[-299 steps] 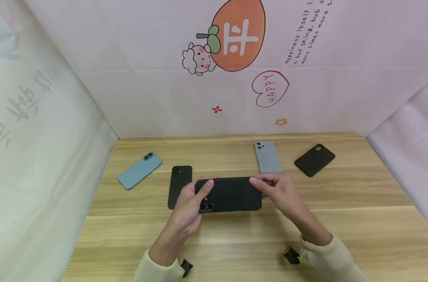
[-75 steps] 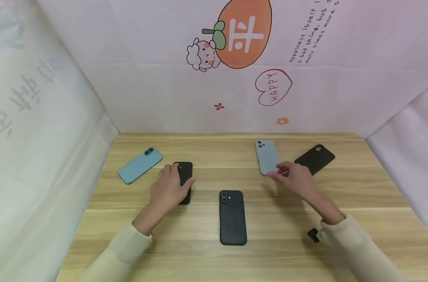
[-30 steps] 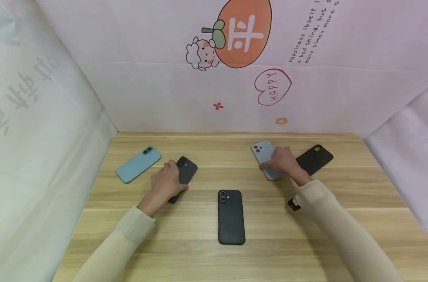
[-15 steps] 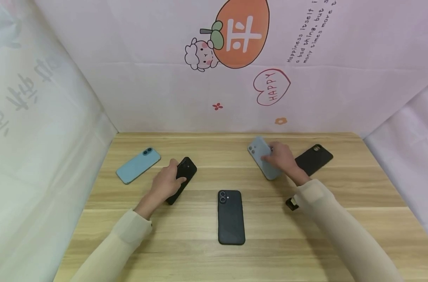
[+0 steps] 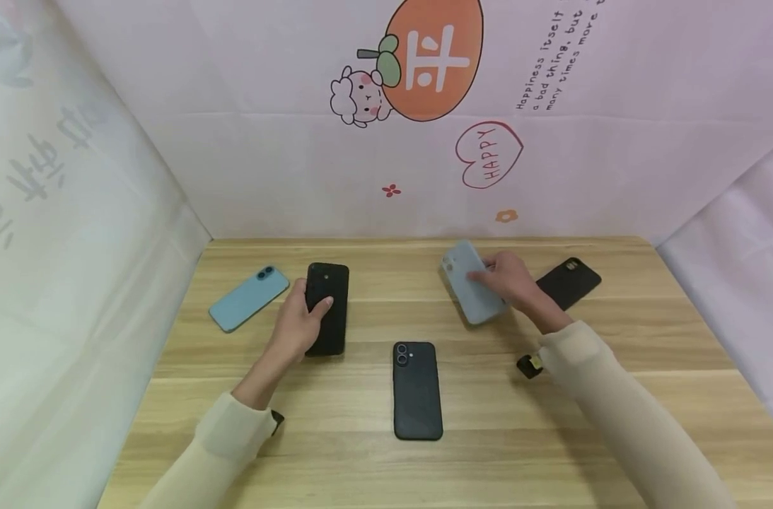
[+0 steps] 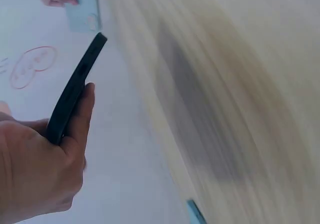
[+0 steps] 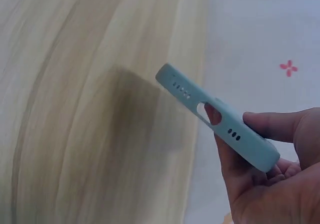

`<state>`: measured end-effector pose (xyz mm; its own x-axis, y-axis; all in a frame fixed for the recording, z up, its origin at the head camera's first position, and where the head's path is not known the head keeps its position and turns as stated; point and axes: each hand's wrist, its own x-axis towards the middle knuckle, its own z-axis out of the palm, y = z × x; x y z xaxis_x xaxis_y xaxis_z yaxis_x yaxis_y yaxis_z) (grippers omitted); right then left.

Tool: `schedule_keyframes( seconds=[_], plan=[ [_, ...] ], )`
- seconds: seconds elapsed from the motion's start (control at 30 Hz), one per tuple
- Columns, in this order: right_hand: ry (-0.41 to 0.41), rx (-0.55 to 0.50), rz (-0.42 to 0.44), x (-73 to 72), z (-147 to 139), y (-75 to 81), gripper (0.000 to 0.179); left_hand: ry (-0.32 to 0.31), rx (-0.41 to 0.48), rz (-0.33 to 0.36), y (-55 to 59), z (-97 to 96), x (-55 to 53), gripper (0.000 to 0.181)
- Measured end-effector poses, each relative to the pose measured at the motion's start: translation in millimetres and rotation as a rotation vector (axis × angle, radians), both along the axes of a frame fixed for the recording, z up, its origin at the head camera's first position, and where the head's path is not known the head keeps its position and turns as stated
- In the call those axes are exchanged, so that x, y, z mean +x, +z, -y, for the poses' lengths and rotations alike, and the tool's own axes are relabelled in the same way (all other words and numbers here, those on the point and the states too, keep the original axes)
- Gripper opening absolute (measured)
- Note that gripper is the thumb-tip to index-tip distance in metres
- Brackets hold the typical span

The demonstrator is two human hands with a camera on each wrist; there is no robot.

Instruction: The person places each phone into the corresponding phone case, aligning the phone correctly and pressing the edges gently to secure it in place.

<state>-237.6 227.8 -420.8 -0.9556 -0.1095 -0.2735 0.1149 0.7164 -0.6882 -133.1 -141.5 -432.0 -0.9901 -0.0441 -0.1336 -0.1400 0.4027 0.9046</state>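
Observation:
My left hand (image 5: 293,322) grips a black phone (image 5: 332,329), thumb on its upper face, raised over the left half of the table. In the left wrist view that phone (image 6: 72,97) appears edge-on between thumb and fingers. My right hand (image 5: 512,281) holds a pale blue phone case (image 5: 474,297), tilted above the table near the back. Seen from the right wrist, the case (image 7: 240,146) shows its end wall with a port cutout and small holes; a finger is visible through the cutout. Between the hands, a dark phone (image 5: 418,396) with two camera rings lies flat.
On the wooden table (image 5: 361,466) a light blue phone (image 5: 249,298) lies at the back left. A black phone case (image 5: 567,284) with a camera cutout lies to the right, partly behind my right wrist. White printed cloth (image 5: 265,170) walls the back and sides.
Ten seconds ago both hands held the dark phone that now lies mid-table. Since then the left hand has picked up the black phone and the right hand has lifted the pale blue case.

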Motion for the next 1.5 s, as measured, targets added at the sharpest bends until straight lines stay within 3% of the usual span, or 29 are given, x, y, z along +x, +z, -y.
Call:
schedule_keyframes(
  seconds=[0.2, 0.27, 0.37, 0.53, 0.83, 1.13, 1.5],
  plan=[
    [-0.015, -0.223, 0.107, 9.4, 11, 15.8, 0.045, 0.051, 0.545, 0.088, 8.1, -9.2, 9.6, 0.044],
    [-0.002, -0.277, 0.115, 14.3, 16, 21.6, 0.044, 0.028, 0.657, 0.113, 10.2, -11.8, 12.6, 0.046],
    [0.014, -0.33, 0.106, 22.4, 22, 30.0, 0.043, -0.023, 0.752, 0.155, 11.8, -15.9, 16.0, 0.05],
    [0.037, -0.417, 0.083, 37.6, 35, 42.5, 0.039, -0.096, 0.83, 0.198, 11.2, -26.1, 20.1, 0.053],
    [0.042, -0.502, 0.106, 60.5, 54, 58.5, 0.037, -0.135, 0.891, 0.24, 9.3, -47.2, 25.5, 0.05],
    [0.067, -0.568, 0.104, 71.9, 69, 58.1, 0.035, -0.136, 0.9, 0.267, 13.8, -58.2, 29.5, 0.053],
    [0.076, -0.601, 0.103, 81.5, 89, 52.0, 0.03, -0.175, 1.038, 0.261, 20.4, -67.6, 35.1, 0.051]
  ],
)
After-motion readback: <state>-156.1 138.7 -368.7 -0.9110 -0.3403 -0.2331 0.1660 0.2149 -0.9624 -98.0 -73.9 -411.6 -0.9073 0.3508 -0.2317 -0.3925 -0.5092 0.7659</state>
